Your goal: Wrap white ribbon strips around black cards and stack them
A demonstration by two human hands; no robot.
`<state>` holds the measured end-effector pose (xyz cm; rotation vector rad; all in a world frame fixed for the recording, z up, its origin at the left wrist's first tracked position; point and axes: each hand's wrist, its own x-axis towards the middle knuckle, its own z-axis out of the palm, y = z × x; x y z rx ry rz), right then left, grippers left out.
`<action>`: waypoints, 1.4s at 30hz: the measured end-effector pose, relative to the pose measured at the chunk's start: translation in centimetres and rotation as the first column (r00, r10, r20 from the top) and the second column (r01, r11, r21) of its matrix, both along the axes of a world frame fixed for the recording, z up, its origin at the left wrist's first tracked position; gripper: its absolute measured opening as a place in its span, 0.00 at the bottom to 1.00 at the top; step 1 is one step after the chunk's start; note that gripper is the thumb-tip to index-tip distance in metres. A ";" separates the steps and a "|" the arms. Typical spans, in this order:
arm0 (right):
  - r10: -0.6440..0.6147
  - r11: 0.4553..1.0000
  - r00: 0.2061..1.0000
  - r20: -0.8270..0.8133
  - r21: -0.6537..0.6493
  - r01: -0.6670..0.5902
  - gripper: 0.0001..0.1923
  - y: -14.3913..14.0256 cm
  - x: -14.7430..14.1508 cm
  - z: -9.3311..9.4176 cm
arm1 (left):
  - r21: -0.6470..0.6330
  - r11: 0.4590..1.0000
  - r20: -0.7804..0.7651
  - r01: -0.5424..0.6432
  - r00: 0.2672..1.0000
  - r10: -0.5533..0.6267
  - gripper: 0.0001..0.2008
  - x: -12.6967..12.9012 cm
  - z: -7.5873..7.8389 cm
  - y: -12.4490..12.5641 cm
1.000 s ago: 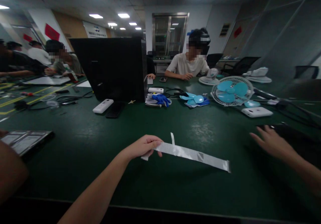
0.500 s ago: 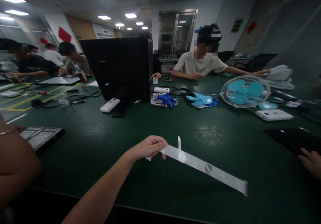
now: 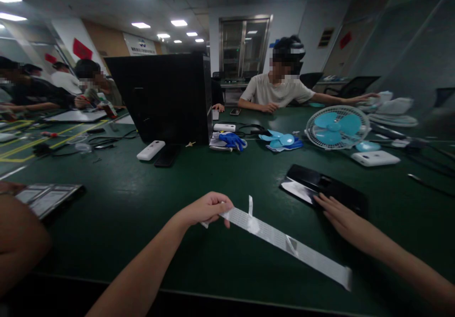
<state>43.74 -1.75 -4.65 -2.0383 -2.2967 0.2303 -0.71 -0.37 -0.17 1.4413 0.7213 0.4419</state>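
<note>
Dark green matting covers the long workbench (image 3: 117, 212) in front of me, under ceiling strip lights. My left hand (image 3: 204, 209) pinches one end of a flat white ribbon strip (image 3: 284, 244) between thumb and fingers; the strip runs off toward four o'clock, its far end near the table's edge. My right hand (image 3: 343, 220) lies open, fingers spread, fingertips touching the near edge of a black flat panel (image 3: 322, 187) at two o'clock from the strip. Farther out at one o'clock stands a blue-bladed desk fan (image 3: 337, 126), with a black monitor (image 3: 159, 96) at eleven o'clock. Across the table a person in a pale shirt (image 3: 275, 92) sits with one arm stretched sideways.
</note>
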 end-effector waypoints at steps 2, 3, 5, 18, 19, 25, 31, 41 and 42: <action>0.114 0.990 0.993 -0.024 -0.081 -0.115 0.31 -0.4 -4.2 1.2 | -0.022 1.000 -0.012 0.016 1.000 -0.017 0.13 0.0 0.2 -0.1; 0.175 0.978 0.984 -0.037 -0.106 -0.178 0.30 -0.6 -6.2 1.8 | -0.032 0.999 -0.020 0.024 0.999 -0.025 0.13 0.0 0.3 -0.2; 0.299 0.944 0.952 -0.071 -0.124 -0.306 0.29 -1.0 -10.0 2.9 | -0.048 0.998 -0.036 0.041 0.998 -0.043 0.14 0.0 0.3 -0.2; 0.437 0.770 0.795 -0.421 -0.282 -0.572 0.27 -0.6 -16.0 6.1 | -0.044 0.996 -0.061 0.079 0.995 -0.082 0.12 -0.4 0.6 0.0; 0.376 0.773 0.793 -0.480 -0.309 -0.554 0.27 -0.5 -15.6 6.6 | -0.040 0.997 -0.075 0.065 0.995 -0.068 0.12 -0.4 0.6 0.0; 0.264 0.740 0.705 -0.658 -0.331 -0.586 0.36 -1.6 -15.1 8.9 | 0.004 0.995 -0.118 -0.099 0.988 0.098 0.12 0.0 0.4 0.2; 0.541 0.773 0.731 -0.417 -0.096 -0.627 0.28 -2.1 -16.5 9.3 | 0.026 0.978 -0.109 -0.209 0.971 0.211 0.14 0.3 -0.1 0.6; 0.599 0.800 0.800 -0.032 0.073 -0.596 0.29 0.1 -15.2 5.3 | 0.296 0.917 -0.350 -0.269 0.863 0.366 0.21 0.3 -0.8 0.9; 0.596 0.801 0.803 -0.011 0.080 -0.593 0.29 0.2 -15.2 5.0 | 0.350 0.902 -0.373 -0.254 0.845 0.383 0.20 0.3 -0.8 0.8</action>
